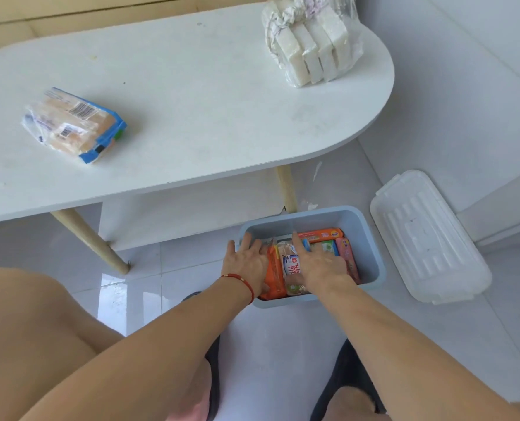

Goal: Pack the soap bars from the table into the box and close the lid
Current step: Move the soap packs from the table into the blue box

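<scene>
We count two plastic-wrapped soap packs, one blue-edged (pixel 74 126) and one white (pixel 311 41), on the white oval table (pixel 207 117), while our left hand (pixel 245 261) and right hand (pixel 319 264) press flat, fingers spread, on the wrapped bars (pixel 292 262) in the one blue plastic box (pixel 371 247)

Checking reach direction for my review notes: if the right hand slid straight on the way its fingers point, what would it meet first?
Probably the orange soap pack lying across the far end of the blue box; the right hand points that way, though depth is unclear.

Bare forearms; red cord bracelet (pixel 242 282) on left wrist; dark slippers (pixel 348 381).
</scene>
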Demonstrator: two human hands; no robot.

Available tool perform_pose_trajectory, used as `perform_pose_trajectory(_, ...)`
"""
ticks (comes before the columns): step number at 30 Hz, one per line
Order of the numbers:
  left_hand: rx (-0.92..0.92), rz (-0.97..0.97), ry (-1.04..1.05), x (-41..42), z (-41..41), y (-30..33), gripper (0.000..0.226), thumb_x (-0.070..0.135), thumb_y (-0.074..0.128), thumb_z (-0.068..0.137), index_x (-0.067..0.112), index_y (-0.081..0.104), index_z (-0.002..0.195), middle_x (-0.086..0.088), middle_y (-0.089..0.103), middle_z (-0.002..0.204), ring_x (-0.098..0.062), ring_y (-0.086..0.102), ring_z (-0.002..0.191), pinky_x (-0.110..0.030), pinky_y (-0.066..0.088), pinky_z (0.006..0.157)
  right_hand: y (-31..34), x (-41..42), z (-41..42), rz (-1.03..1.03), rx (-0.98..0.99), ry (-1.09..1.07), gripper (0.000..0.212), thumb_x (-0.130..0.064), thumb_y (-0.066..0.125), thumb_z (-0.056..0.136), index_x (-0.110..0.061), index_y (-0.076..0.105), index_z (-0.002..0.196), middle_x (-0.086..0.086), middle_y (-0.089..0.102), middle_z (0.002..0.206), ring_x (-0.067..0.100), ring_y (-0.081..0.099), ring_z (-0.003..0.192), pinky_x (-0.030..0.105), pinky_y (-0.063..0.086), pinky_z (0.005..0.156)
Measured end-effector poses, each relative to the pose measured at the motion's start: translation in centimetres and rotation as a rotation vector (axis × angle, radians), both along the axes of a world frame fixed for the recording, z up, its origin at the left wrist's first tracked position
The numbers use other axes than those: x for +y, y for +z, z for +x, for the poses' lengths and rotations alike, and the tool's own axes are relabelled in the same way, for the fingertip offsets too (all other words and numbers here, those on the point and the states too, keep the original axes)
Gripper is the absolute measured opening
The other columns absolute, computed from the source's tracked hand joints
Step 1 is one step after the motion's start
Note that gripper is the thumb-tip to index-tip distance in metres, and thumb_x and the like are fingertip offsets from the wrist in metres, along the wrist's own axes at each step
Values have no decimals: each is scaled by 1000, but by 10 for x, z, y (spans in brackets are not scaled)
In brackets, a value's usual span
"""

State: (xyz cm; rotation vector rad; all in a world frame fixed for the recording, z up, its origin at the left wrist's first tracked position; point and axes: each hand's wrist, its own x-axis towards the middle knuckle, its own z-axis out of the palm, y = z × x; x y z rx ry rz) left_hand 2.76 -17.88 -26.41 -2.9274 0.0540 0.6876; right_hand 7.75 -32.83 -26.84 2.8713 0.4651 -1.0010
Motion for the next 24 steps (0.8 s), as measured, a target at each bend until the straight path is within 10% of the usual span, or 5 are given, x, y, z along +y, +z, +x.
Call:
perform_pose_trajectory(4,-189,-115,37,-7,-5,27,31,26,56,87,17,62,116,-7,55,125,-29,41,125,-42,45,93,26,20,-14,-58,-144,52,87,-26,71,89,-9,19,157,23,39,147,39,45,132,48,47,102)
perform_pose_trajectory(9,-413,-373,107,19,-17,95,26,9,51,85,14,60,108,-8,60,107,-30,56,104,-39,50,71,100,51,-17,298,-319,100,22,-21,58,93,-17,64,113,12,66,113,34,64,107,37,44,74)
perform_pose_trajectory(13,-756,-505,102,63,-33,165,34,-1,49,75,20,63,99,-1,60,94,-31,61,77,-36,45,56,173,87,-22,656,-364,67,19,-14,51,91,-20,70,93,10,73,93,33,68,91,37,50,65)
perform_pose_trajectory(19,-1222,-549,247,174,-33,256,30,-9,52,72,13,70,79,0,65,85,-16,56,64,-33,49,62,250,162,-41,946,-610,137,20,-29,52,88,-23,71,92,-5,72,82,27,66,82,34,50,64)
perform_pose_trajectory(24,-1078,-569,691,243,-29,240,30,2,51,87,12,70,108,-7,68,108,-24,63,92,-34,51,89,255,231,-16,779,-560,261,44,-45,54,96,-17,54,131,7,53,126,29,53,118,43,51,90)
